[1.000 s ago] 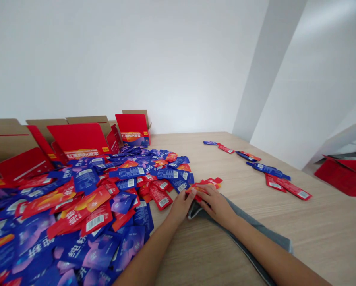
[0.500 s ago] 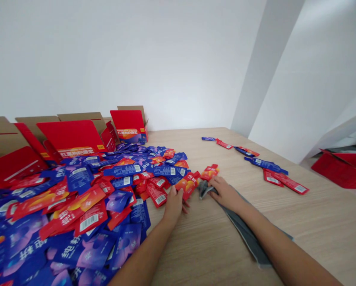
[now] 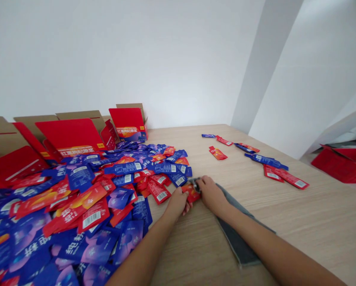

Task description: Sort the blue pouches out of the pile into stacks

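Pinched in my left hand (image 3: 178, 201) is a red and orange sachet (image 3: 192, 193), lifted at the near right edge of the pile. My right hand (image 3: 213, 195) grips a bunched end of a grey cloth (image 3: 236, 238) and presses it against this sachet's top. The rest of the cloth trails toward me under my right forearm. Part of the held sachet is hidden by my fingers and the cloth. Beyond my hands, a separate red sachet (image 3: 217, 153) lies flat on the table.
A large heap of blue and red sachets (image 3: 82, 178) covers the table's left side. Open red cartons (image 3: 128, 121) line up behind it. Several sachets (image 3: 267, 161) lie in a row along the right of the wooden table (image 3: 309, 222). A red bag-like item (image 3: 340, 163) sits beyond the right edge.
The red sachet that was by my right hand now lies apart, farther back. My right hand has brought the cloth onto the sachet in my left hand.
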Available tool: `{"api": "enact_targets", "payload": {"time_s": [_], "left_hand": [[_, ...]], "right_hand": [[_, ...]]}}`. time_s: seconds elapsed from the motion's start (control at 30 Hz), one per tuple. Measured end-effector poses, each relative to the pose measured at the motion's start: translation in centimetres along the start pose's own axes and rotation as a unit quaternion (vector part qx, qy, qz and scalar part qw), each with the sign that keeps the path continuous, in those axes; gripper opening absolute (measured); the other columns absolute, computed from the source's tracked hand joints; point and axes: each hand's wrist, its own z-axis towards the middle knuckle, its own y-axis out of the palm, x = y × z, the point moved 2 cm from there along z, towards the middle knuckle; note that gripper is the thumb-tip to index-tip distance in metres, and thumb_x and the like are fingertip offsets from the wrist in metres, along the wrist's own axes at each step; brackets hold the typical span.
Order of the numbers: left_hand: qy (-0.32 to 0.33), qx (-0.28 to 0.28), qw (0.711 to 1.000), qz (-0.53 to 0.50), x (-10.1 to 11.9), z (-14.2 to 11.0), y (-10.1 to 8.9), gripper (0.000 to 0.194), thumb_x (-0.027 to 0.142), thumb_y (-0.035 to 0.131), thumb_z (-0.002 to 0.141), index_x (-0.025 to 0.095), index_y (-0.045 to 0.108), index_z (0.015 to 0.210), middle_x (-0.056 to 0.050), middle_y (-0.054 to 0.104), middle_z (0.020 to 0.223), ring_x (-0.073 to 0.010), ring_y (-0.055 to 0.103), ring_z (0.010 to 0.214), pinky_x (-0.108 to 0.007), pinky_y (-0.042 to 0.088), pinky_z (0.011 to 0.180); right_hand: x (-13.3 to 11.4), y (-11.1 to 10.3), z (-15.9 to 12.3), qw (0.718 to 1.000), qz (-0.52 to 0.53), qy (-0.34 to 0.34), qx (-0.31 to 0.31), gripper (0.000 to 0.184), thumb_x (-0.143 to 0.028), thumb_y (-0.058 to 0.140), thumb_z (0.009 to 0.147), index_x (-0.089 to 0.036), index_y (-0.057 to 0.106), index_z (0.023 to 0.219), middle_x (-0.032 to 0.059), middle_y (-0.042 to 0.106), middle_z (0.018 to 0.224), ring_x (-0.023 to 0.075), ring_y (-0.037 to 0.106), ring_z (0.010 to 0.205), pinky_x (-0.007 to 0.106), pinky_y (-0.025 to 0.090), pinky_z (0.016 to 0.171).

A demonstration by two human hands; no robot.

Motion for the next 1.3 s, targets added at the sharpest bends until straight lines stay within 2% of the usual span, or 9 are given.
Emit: {"api": "enact_targets", "payload": {"time_s": [0.1, 0.27, 0.47, 0.67, 0.8, 0.9, 1.03, 1.13, 1.3], "left_hand": [[-0.007, -0.008, 1.0, -0.008, 0.0, 0.1, -0.2, 0.015, 0.018, 0.034, 0.086, 0.015, 0.048, 0.085, 0.006, 0.054, 0.045, -0.0063, 0.041, 0.027, -0.016, 0.027, 0.029], [0.008, -0.008, 1.0, 0.017, 0.4, 0.1, -0.2, 0.019, 0.014, 0.032, 0.087, 0.015, 0.051, 0.088, 0.009, 0.047, 0.039, -0.0059, 0.039, 0.026, -0.014, 0.025, 0.029], [0.0, -0.036, 0.998, -0.045, 0.4, -0.3, 0.1, 0.015, 0.015, 0.033, 0.088, 0.014, 0.046, 0.097, 0.006, 0.054, 0.043, -0.0084, 0.047, 0.029, -0.014, 0.034, 0.032], [0.024, 0.002, 0.993, -0.114, -0.3, 0.1, -0.2, 0.025, 0.026, 0.043, 0.087, 0.013, 0.051, 0.107, 0.003, 0.058, 0.057, -0.012, 0.06, 0.044, -0.021, 0.047, 0.043], [0.136, 0.062, 0.988, -0.045, -0.4, 0.1, -0.7, 0.029, 0.012, 0.045, 0.081, 0.017, 0.062, 0.104, -0.001, 0.061, 0.078, -0.0099, 0.061, 0.059, -0.024, 0.053, 0.059], [0.174, 0.094, 0.98, 0.02, -0.2, 0.1, -1.2, 0.03, 0.006, 0.044, 0.076, 0.018, 0.068, 0.091, -0.002, 0.062, 0.081, -0.0117, 0.06, 0.066, -0.026, 0.053, 0.067], [0.095, 0.06, 0.993, -0.024, -0.2, 0.5, -1.4, 0.043, 0.004, 0.035, 0.074, 0.013, 0.061, 0.107, 0.0, 0.06, 0.064, -0.0129, 0.058, 0.053, -0.026, 0.052, 0.056], [0.053, 0.048, 0.995, -0.075, -0.1, 0.7, -1.2, 0.047, 0.007, 0.03, 0.075, 0.011, 0.054, 0.116, 0.001, 0.058, 0.056, -0.0134, 0.058, 0.049, -0.024, 0.049, 0.05], [0.041, 0.039, 0.998, -0.001, 0.0, 0.7, -1.0, 0.044, 0.011, 0.036, 0.075, 0.017, 0.052, 0.116, 0.006, 0.049, 0.045, -0.0116, 0.047, 0.036, -0.021, 0.04, 0.04]], "right_hand": [[1.2, 0.1, 0.1, 0.999, 0.008, 0.031, -0.013, 0.042, 0.0, 0.034, 0.078, -0.01, 0.058, 0.112, 0.0144, 0.055, 0.102, 0.0213, 0.051, 0.095, 0.034, 0.043, 0.09], [-1.6, 0.5, -1.3, 0.995, 0.048, -0.083, -0.041, 0.05, -0.004, 0.038, 0.081, -0.011, 0.046, 0.129, 0.013, 0.055, 0.107, 0.0194, 0.052, 0.096, 0.031, 0.044, 0.088], [1.3, -0.2, 0.3, 0.994, -0.084, 0.052, -0.038, 0.036, -0.009, 0.04, 0.083, -0.017, 0.059, 0.112, 0.0135, 0.056, 0.103, 0.0221, 0.054, 0.095, 0.028, 0.046, 0.074], [6.1, 0.3, 0.6, 0.987, 0.075, 0.088, 0.111, 0.031, -0.009, 0.037, 0.081, -0.016, 0.065, 0.09, 0.0077, 0.058, 0.083, 0.0185, 0.055, 0.083, 0.028, 0.044, 0.078], [8.9, -0.5, 0.3, 0.954, 0.163, 0.137, 0.21, 0.03, -0.024, 0.032, 0.086, -0.018, 0.061, 0.078, 0.0057, 0.06, 0.078, 0.0203, 0.055, 0.079, 0.033, 0.046, 0.073], [8.7, -1.5, -0.2, 0.942, 0.188, 0.125, 0.25, 0.031, -0.029, 0.032, 0.087, -0.018, 0.061, 0.08, 0.006, 0.059, 0.079, 0.021, 0.054, 0.078, 0.034, 0.046, 0.073], [4.6, -1.4, -0.6, 0.984, 0.137, -0.005, 0.112, 0.032, -0.016, 0.036, 0.083, -0.018, 0.063, 0.1, 0.0077, 0.058, 0.089, 0.0201, 0.054, 0.086, 0.031, 0.045, 0.08], [1.8, -0.9, -0.7, 1.0, 0.02, -0.013, -0.012, 0.044, -0.009, 0.04, 0.078, -0.016, 0.058, 0.117, 0.0114, 0.057, 0.098, 0.0214, 0.053, 0.091, 0.031, 0.044, 0.083], [-0.9, -0.5, -1.3, 0.998, -0.002, -0.01, -0.059, 0.048, -0.008, 0.039, 0.079, -0.013, 0.051, 0.126, 0.0142, 0.056, 0.107, 0.021, 0.053, 0.094, 0.031, 0.043, 0.086]]}}
